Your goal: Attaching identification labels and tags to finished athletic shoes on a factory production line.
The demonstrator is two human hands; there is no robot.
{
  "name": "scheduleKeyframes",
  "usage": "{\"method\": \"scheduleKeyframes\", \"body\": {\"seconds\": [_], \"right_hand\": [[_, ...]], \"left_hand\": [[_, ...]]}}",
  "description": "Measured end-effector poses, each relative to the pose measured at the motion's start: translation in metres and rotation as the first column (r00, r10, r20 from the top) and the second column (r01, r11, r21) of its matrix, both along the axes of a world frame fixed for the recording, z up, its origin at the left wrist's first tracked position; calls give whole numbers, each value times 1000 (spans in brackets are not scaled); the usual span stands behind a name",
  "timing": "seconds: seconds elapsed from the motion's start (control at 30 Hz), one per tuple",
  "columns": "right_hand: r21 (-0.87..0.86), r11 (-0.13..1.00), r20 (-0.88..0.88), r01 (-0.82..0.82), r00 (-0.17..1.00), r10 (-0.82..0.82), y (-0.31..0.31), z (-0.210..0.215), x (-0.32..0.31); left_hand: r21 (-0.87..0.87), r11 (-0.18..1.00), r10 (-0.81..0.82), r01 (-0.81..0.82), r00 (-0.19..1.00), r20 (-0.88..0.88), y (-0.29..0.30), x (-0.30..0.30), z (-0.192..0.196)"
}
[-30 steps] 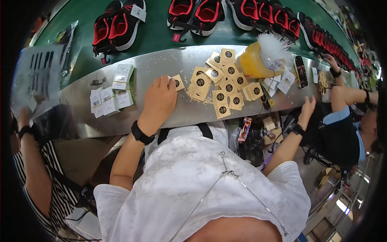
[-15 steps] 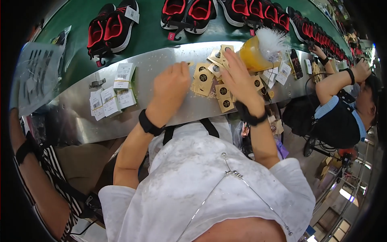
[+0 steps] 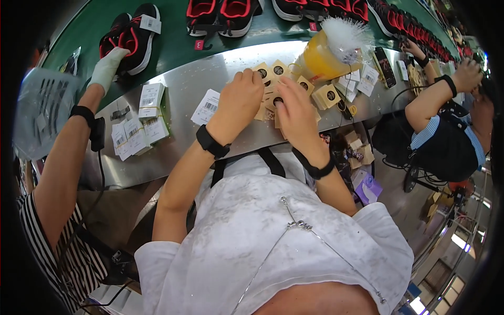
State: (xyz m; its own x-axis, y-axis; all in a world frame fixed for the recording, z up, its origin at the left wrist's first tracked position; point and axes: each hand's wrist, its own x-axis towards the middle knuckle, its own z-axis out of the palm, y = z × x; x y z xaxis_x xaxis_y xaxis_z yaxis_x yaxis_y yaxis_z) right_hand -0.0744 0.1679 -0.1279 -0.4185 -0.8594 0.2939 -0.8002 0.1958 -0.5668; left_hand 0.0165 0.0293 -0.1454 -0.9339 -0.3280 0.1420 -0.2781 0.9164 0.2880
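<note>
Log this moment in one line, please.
left hand: at tan cards | right hand: over tan cards | nearby: white tag, yellow container

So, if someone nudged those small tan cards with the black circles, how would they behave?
The tan cards would probably feel light, being small and thin-looking. They look flat rather than curled, so perhaps fairly stiff. Loosely overlapping on a smooth, shiny metal tabletop, they may slide apart when pushed.

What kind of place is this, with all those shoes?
Probably a shoe factory or packing workshop: many matching shoes stand on a long green surface, and tags and tan cards lie on the metal bench.
</note>
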Motion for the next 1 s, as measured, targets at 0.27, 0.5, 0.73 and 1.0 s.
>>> {"method": "scheduleKeyframes", "body": {"seconds": [0.27,0.5,0.73,1.0], "right_hand": [[290,919,-149,266,961,-231,88,4,5],[188,967,-86,174,983,-161,57,-11,12],[138,986,-24,89,996,-86,27,-15,17],[312,947,-37,73,997,-64,24,11,-5]], "left_hand": [[22,972,-232,234,971,-64,10,-33,3],[59,937,-348,345,935,67,15,-27,0],[122,958,-258,259,966,-27,0,9,4],[394,916,149,-78,977,-154,-24,81,29]]}}
